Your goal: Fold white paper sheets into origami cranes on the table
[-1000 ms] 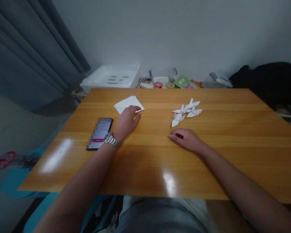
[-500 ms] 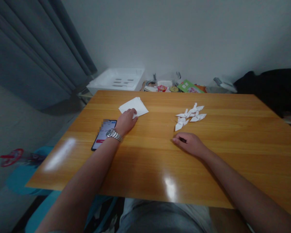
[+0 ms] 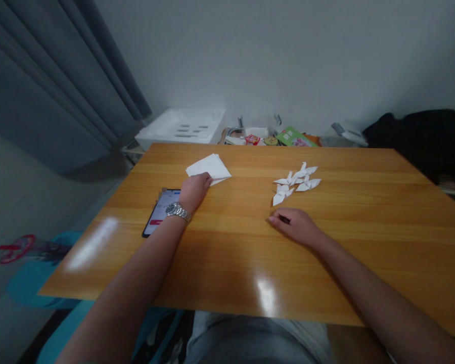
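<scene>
While four folded birds (image 3: 302,174) lie at one o'clock, the left grip (image 3: 196,191) pinches unfolded sheets (image 3: 209,164) at eleven, the right hand (image 3: 296,224) loosely curled.

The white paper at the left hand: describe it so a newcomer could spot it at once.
Find the wooden table. Toward its far left corner, beyond the phone, white paper lies with the left hand at its near edge. It is broad and mostly flat, unlike the folded birds to its right.

No writing is legible, the phone screen (image 3: 159,208) being too small and partly pixelated.
</scene>
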Tool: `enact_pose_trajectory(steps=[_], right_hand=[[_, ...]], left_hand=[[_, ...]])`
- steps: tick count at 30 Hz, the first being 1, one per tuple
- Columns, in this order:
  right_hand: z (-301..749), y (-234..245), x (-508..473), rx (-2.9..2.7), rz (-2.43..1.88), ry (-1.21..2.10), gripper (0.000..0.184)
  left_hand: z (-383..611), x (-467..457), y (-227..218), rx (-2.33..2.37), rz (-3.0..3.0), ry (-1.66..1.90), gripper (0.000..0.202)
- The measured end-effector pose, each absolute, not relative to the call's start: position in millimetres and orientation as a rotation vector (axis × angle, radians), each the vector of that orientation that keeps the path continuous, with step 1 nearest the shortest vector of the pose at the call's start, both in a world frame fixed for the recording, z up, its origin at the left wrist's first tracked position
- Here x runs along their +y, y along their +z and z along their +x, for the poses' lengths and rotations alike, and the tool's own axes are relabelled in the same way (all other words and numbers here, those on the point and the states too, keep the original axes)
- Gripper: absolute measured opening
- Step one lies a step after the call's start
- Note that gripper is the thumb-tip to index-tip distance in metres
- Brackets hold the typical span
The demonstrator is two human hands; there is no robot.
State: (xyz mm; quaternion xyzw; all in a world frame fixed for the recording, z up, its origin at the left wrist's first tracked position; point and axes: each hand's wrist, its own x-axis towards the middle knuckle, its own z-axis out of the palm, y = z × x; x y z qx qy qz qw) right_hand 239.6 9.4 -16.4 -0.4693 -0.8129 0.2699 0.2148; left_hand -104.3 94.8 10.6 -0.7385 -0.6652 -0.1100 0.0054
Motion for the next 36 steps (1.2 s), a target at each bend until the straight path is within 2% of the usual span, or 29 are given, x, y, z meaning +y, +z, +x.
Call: enact_pose_trajectory(steps=[10,17,31,36], right_hand=[[239.9,-19.3,10.5,-2.248,-1.295,0.752,0.036],[240.2,-18.8,10.6,-2.253,-1.303,0.747,0.036],[238.4,-18.1,10.7,-2.241,-1.296,0.758,0.038],[239.4,-19.3,10.9,-2.243,-1.292,0.760,0.037]], left_hand=[[-106.9,98.2,9.1,-2.167,-2.404,-0.777,0.024],[-112.8,103.2,7.9,-2.165,-2.419,-0.892,0.023],[-112.7,101.0,18.8,-1.931,-2.261,-1.256,0.023],[-93.5,90.4,26.2,-1.759,-2.416,-1.313,0.023]])
